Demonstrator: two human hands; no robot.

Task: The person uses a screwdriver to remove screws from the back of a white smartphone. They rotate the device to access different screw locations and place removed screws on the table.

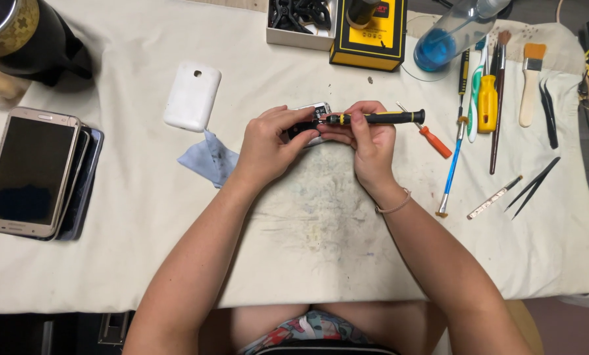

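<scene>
Nearest the person, the cream cloth-covered counter [143, 263] shows a patch of grey smudges by its near edge, between the two forearms. Just beyond that patch, at the middle of the counter, both hands meet. The left hand [268, 141] is curled around a small phone with a silver rim and dark inside [311, 118], fingers narrow and pinching its near side while it lies on the cloth. The right hand [367, 135] grips a slim black screwdriver with yellow bands [380, 118], held level, its tip touching the phone's right end; a thin band circles that wrist.

Just left of the left hand lies a crumpled pale blue cloth [209, 158], and beyond it a white plastic phone back cover [192, 96]. At the left edge a stack of flat smartphones, the top one gold-framed with a dark screen [28, 171], lies well apart from the hands.

To the right of the right hand lies a small orange-handled screwdriver [434, 141], then a long blue-handled tool [452, 171], black tweezers [534, 184], a yellow-handled tool [487, 104] and a flat wooden paintbrush [531, 82] toward the right edge.

Along the far edge stand a yellow and black box [370, 39], a white tray of dark parts [301, 36], and a clear bottle with blue liquid [449, 36]. A dark round vessel [31, 39] fills the far left corner.
</scene>
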